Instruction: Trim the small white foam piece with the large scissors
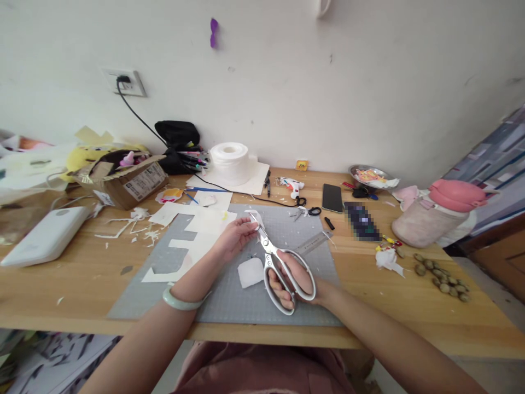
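My right hand (289, 276) is closed round the handles of large silver scissors (268, 251), whose blades point up and to the left. Between the fingertips of my left hand (240, 235) is a small white piece (258, 219), which the scissors' blades touch. Below the blades a white square pad (250, 272) lies on the grey cutting mat (221, 306). Cut white paper (197, 241) with notches lies under and beside my left forearm. A metal ruler (314, 243) rests on the mat to the right of the scissors.
A white roll (228, 164), cardboard box (123, 183) and white power bank (47, 235) stand behind and left. Small black scissors (314, 210), a phone (332, 198), a metal bowl (369, 178), a pink-lidded bottle (435, 216) and several round brown things (445, 279) are at the right.
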Demonstrator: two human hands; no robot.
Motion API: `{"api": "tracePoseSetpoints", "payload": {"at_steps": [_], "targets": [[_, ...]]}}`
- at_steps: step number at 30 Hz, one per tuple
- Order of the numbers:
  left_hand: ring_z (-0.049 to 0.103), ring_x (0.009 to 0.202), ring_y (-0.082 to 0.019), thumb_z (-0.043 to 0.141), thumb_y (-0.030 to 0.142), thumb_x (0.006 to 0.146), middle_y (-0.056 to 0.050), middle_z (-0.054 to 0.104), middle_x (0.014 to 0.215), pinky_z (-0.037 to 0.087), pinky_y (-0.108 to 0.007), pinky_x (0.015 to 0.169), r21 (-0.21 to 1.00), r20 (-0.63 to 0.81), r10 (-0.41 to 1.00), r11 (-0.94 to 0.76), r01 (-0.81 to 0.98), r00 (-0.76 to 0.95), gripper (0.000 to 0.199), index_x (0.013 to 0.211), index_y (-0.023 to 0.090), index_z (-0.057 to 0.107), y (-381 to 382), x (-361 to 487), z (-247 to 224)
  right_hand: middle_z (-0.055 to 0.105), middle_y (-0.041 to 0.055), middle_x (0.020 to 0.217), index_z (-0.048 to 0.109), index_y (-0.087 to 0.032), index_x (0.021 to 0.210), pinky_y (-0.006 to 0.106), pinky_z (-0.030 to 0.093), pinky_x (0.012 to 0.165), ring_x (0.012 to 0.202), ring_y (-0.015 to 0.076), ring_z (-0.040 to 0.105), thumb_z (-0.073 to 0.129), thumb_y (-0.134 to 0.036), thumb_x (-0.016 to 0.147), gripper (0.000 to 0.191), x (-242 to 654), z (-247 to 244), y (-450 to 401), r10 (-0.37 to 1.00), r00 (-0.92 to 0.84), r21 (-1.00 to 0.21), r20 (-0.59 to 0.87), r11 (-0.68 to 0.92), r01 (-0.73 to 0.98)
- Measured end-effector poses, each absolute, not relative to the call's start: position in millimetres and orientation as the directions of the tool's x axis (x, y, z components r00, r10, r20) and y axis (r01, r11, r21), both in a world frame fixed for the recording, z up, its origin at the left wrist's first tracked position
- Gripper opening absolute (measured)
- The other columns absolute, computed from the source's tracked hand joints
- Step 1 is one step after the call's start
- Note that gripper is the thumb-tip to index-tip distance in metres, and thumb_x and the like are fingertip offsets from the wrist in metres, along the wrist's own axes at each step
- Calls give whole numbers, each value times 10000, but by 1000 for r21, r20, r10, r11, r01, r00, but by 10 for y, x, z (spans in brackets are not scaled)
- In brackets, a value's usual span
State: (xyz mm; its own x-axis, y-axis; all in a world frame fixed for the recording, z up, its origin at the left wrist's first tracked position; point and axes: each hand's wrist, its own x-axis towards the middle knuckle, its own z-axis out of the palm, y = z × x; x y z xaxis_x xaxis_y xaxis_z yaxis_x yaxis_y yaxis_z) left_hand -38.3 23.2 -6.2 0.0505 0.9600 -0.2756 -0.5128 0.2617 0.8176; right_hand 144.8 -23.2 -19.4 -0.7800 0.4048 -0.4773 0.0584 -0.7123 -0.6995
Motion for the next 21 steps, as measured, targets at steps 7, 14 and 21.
{"api": "tracePoseSetpoints", "payload": {"at_steps": [7, 14, 21], "targets": [[578, 573, -89, 608, 16, 718, -21, 609, 638, 490, -171, 590, 788, -262, 963, 250, -563, 61, 117, 657, 115, 619, 237, -410, -90, 600, 40, 643, 586, -150, 758, 298, 465, 596, 589, 151, 573, 457, -628, 762, 495, 1699, -64, 28, 803, -559, -898, -205, 72, 433], [617, 635, -114, 604, 21, 734, -46, 654, 676, 513, -207, 675, 821, -300, 954, 260, -508, 5, 99, 686, 103, 634, 241, -400, -91, 457, 241, 1242, 463, -83, 1221, 512, 257, 957, 1215, 378, 333, 578, -419, 729, 607, 2659, 297, 636, 961, 240, -526, 134, -136, 839], [631, 654, -117, 572, 27, 763, -59, 675, 696, 517, -196, 679, 824, -309, 951, 269, -499, 3, 131, 688, 95, 654, 238, -408, -117, 474, 147, 1301, 673, -170, 999, 532, 220, 995, 1247, 346, 331, 429, -378, 854, 352, 2924, 207, 763, 945, 316, -276, 81, -283, 918]]}}
